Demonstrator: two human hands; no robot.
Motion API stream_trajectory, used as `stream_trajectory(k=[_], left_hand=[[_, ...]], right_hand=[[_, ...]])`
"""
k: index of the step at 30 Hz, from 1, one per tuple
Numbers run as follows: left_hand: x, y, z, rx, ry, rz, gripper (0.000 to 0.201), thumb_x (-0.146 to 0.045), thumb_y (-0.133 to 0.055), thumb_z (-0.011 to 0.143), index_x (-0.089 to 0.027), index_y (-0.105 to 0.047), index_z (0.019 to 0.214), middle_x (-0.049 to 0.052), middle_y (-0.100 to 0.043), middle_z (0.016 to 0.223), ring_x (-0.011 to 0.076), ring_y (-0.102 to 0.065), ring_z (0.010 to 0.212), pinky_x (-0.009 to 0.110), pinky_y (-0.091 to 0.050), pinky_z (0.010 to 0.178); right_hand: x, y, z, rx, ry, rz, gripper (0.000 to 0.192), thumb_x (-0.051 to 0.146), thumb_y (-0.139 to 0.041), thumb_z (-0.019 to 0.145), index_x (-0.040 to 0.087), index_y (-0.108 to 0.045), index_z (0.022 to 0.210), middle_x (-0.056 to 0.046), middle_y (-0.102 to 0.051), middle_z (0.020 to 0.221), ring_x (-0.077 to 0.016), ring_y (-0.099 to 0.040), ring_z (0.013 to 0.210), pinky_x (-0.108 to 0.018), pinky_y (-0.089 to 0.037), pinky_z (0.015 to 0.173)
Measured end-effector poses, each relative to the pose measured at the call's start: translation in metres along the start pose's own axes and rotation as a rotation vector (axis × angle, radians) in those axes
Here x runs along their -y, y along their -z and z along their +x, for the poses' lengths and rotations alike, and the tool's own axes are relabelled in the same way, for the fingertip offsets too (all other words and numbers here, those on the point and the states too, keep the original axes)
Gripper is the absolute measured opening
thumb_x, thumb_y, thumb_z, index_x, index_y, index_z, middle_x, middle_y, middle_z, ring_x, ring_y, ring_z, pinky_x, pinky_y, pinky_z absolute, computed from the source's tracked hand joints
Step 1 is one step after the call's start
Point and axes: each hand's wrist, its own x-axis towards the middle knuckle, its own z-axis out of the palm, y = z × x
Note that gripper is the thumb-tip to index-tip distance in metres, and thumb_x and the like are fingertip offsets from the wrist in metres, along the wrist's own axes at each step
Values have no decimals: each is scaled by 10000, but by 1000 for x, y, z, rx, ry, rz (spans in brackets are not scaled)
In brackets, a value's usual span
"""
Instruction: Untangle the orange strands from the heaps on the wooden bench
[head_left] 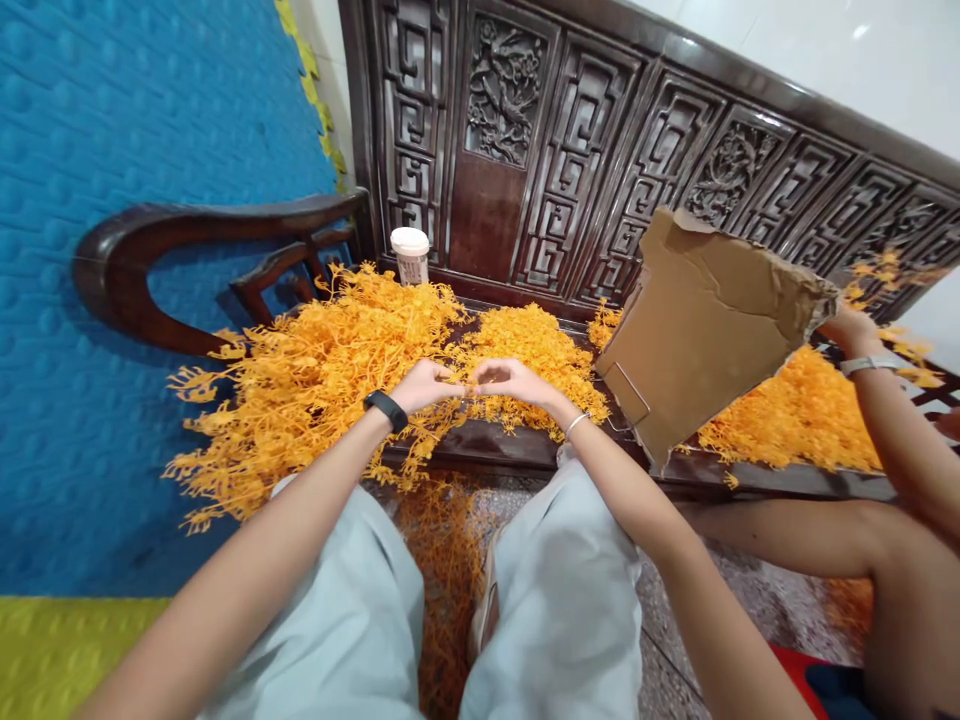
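My left hand (429, 388), with a black band on its wrist, is closed in a pinch, fingertips pointing right. Facing it, my right hand (517, 382) has its thumb and fingers curled together, the tips nearly touching those of the left. What lies between the fingertips is too small to make out. Both hands hover over the front of the wooden bench seat (487, 442). Left of them spreads a large heap of orange branching plastic sprigs (322, 370). Behind my right hand lies a smaller pile of orange plastic flower pieces (525, 345).
A lidded paper cup (410, 256) stands by the carved backrest (489, 215). At right, a co-worker's hand (851, 325) is at a tilted cardboard piece (712, 330), beside another orange pile (802, 415). Orange scraps (442, 560) litter the floor between my legs.
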Motion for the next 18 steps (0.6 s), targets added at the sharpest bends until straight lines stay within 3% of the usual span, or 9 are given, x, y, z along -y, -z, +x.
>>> stream_trajectory(k=[3,7,11,15,18], left_hand=[[4,0,0,33,18,23,400,-318,-687,521,-177,-347,363,-79,-238,387,53,-202,414,247,-128,456],[5,-4,-2,64,-13,47,452,-346,-692,535,-178,-314,351,-77,-212,397,51,-185,419,251,-104,461],[2,-6,-3,103,2,33,307,-387,-669,590,-155,-551,428,-71,-261,379,61,-202,409,250,-116,450],[1,-8,-3,107,35,-8,277,-398,-683,583,-132,-652,512,-42,-389,387,71,-266,414,249,-155,446],[-1,-8,-2,121,73,-76,287,-410,-660,619,-139,-652,525,-54,-335,361,72,-241,396,250,-149,439]], right_hand=[[-8,0,2,1,-13,32,177,231,-693,642,141,-577,740,10,-603,736,-103,-560,719,-261,-444,736],[-13,0,5,19,-15,18,190,207,-687,634,140,-593,784,13,-604,746,-98,-551,719,-253,-431,730],[-16,3,8,36,-37,-70,132,215,-647,665,125,-603,752,7,-604,705,-100,-540,682,-255,-418,710],[-14,8,8,-148,-5,-201,112,196,-635,649,129,-547,634,30,-550,621,-85,-485,614,-233,-382,637],[-6,12,7,-340,7,-219,128,204,-615,652,139,-517,603,40,-520,596,-79,-454,582,-226,-363,606]])
